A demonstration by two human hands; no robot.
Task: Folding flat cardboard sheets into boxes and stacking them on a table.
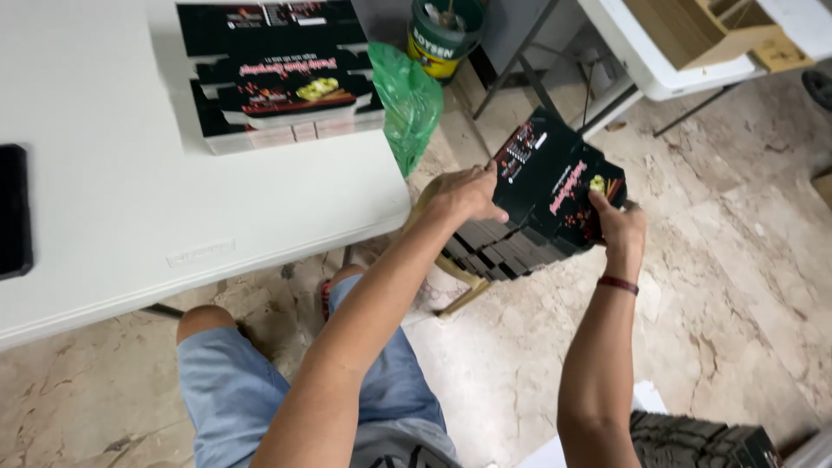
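Holding a black printed box [555,186] right of centre in the frame, I have both hands on it. My left hand [464,195] is closed on its left edge, fingers curled over the top and thumb below. My right hand [620,227] grips its lower right corner, with the fingers hidden behind the card and the thumb on the printed face; a dark red band [617,283] sits on that wrist. The box is tilted, its upper corner pointing toward the top of the frame. It rests on or just above a stack of flat black boxes [498,247] of the same kind, which sits on a small wooden stool [459,277] just beside the counter's right edge; I cannot tell whether the box touches the stack.

The white counter [130,199] fills the left of the frame. On it, at upper centre, lies another pile of flat printed cartons [286,87]. A green plastic bag [407,100] hangs at the counter's right edge, just beside that pile. A black phone [13,212] lies at the far left edge. A green bucket [444,35] stands on the stone floor [737,260] at the top, above the bag. My knees in blue shorts [234,390] show at the bottom, and more black cartons [693,442] sit in the lower right corner.
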